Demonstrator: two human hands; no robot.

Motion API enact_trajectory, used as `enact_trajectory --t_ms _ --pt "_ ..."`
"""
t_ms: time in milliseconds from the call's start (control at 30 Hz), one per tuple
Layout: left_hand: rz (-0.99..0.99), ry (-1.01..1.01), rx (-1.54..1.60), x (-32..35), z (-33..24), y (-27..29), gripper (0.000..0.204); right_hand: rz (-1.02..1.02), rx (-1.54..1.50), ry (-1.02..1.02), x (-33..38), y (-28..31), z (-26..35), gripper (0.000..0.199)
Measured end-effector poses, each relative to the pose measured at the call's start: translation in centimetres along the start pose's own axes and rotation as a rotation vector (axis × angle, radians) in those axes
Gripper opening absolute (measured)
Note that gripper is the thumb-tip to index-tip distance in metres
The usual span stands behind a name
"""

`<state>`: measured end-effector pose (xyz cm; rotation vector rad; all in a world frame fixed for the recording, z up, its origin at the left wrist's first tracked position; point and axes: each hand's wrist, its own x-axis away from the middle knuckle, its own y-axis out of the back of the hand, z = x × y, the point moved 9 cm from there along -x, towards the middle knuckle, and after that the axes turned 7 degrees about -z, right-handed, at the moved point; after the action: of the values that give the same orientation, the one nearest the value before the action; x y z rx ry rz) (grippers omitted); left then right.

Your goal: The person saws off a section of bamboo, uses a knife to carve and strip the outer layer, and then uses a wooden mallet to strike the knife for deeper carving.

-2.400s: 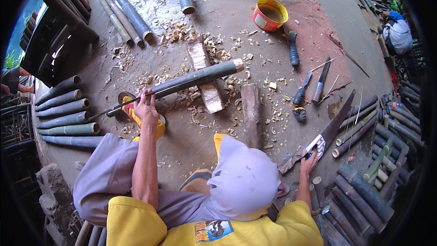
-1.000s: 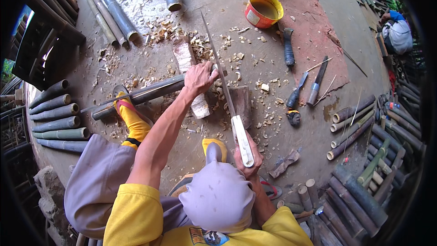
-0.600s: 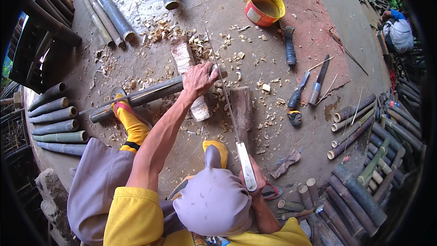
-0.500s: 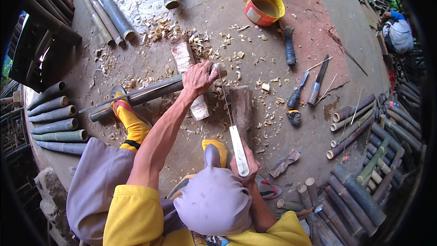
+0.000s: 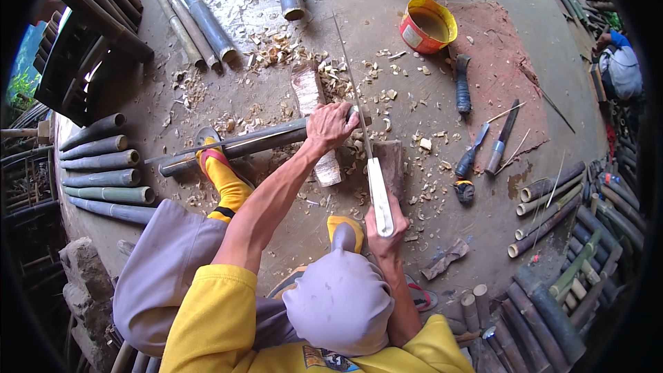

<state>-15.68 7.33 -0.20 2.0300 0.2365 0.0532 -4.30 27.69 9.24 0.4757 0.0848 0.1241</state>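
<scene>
head view: left hand (image 5: 330, 126) is closed over the near end of a bamboo pole (image 5: 235, 146) lying across a wood block (image 5: 314, 121). right hand (image 5: 384, 235) is clenched around the pale handle of a long knife (image 5: 362, 135), blade extending beyond the left hand.

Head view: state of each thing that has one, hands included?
Left hand: gripping the end of the bamboo pole.
Right hand: shut on the knife handle.
Knife: raised, blade pointing away over the pole.
Bamboo pole: lying flat, foot resting on it.
Red can: upright, open.
Shavings: scattered on the floor.
</scene>
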Motion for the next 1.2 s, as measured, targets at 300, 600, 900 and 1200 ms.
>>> enact_trajectory --t_ms 300,600,900,1200 --pt "-0.084 0.017 0.003 0.6 0.3 0.2 0.038 0.009 0.049 0.058 3.3 1.9 -1.1 0.049" --pt "-0.083 0.018 0.004 0.3 0.5 0.2 0.038 0.049 0.170 0.112 10.5 6.7 0.4 0.047" --pt "-0.060 0.031 -0.008 0.1 0.9 0.3 0.038 0.038 0.082 0.040 6.4 4.0 0.6 0.048" --pt "-0.045 0.031 -0.023 0.0 -0.4 0.0 0.035 -0.055 -0.009 0.052 -4.1 -1.6 2.3 0.036"
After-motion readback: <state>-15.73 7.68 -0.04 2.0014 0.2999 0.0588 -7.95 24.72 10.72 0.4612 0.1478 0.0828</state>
